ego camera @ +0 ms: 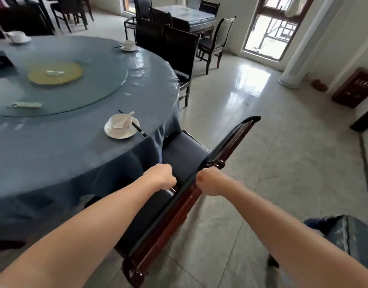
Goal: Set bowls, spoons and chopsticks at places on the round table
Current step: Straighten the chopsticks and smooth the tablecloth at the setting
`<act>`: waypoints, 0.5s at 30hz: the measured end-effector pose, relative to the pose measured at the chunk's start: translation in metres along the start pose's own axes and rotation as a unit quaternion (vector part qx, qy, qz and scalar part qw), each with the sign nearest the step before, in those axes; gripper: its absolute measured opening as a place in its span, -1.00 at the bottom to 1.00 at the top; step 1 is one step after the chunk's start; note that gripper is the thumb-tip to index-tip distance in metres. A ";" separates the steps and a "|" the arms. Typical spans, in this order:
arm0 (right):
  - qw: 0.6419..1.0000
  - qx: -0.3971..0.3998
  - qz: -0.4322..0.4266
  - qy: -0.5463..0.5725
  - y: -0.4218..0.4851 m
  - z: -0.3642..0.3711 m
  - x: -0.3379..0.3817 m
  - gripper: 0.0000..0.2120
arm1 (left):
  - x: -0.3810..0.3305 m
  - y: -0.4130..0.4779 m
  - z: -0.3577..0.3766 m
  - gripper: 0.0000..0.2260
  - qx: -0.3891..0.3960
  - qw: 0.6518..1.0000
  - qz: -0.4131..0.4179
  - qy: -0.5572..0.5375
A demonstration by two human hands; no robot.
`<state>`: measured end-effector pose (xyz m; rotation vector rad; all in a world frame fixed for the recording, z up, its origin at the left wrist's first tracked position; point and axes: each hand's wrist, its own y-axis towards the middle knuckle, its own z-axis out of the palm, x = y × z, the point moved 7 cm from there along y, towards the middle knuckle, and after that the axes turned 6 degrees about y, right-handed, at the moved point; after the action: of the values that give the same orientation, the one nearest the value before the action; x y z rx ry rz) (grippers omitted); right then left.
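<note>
A round table under a blue cloth fills the left. Near its right edge a white bowl with a spoon stands on a saucer, black chopsticks lying beside it. Two more bowl settings sit at the far rim: one on the right, one on the left. My left hand and my right hand both grip the top rail of a dark wooden chair drawn up to the table.
A glass turntable with a yellow centre disc covers the table's middle; a small pale object lies on it. More dark chairs stand behind the table. Another blue-seated chair is at lower right. Tiled floor spreads to the right.
</note>
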<state>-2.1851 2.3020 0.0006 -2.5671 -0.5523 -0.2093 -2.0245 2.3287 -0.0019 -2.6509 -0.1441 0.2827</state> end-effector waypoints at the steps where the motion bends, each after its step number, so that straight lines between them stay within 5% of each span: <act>1: 1.000 -0.009 -0.004 -0.002 0.003 -0.009 -0.015 -0.80 | -0.007 0.004 0.000 -0.82 -0.009 1.000 -0.015 -0.011; 8: 0.991 0.014 -0.111 -0.069 0.071 -0.054 -0.022 -0.79 | 0.025 0.036 -0.011 -0.90 -0.039 0.984 -0.157 -0.070; 15: 0.980 0.020 -0.171 -0.094 0.185 -0.088 -0.019 -0.85 | 0.108 0.123 -0.036 -0.74 -0.099 0.928 -0.340 -0.118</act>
<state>-2.1283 2.1049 -0.0096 -2.4513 -1.0596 -0.0691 -1.9047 2.2200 -0.0465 -2.5531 -1.1915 0.3597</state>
